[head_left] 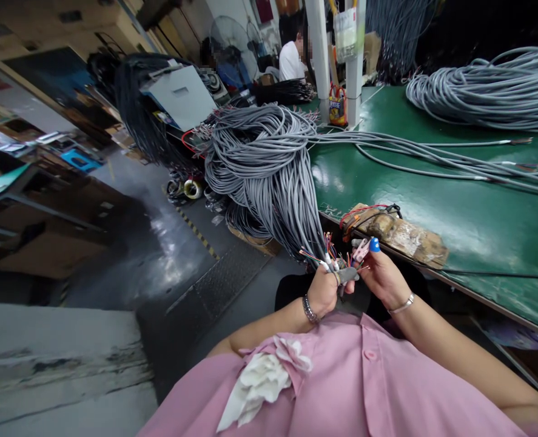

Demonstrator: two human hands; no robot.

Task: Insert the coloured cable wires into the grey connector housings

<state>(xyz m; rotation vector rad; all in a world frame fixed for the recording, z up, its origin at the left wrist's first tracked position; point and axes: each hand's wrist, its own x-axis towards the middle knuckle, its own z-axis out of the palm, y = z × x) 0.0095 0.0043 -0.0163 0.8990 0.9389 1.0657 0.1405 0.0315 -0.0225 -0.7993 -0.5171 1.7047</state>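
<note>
My left hand (324, 291) is wrapped round the ends of several grey cables (347, 276), just in front of my body. Stripped coloured wires (327, 246) fan out above that fist, in red, blue, green and other colours. Close beside it, my right hand (386, 280) is closed in a pinch at the wire tips. A blue fingertip cover (375, 244) sits on its thumb, and something pink shows at the pinched fingers. Whatever lies between those fingers is too small to make out. The cables run up to a large grey cable bundle (269, 152) draped over the table edge.
A worn, tape-covered block (400, 233) with red and black leads lies at the edge of the green table (387, 182). Another grey cable coil (487, 91) rests at the back right. White posts (354, 67) rise from the table. Behind them sits a person in white (291, 60).
</note>
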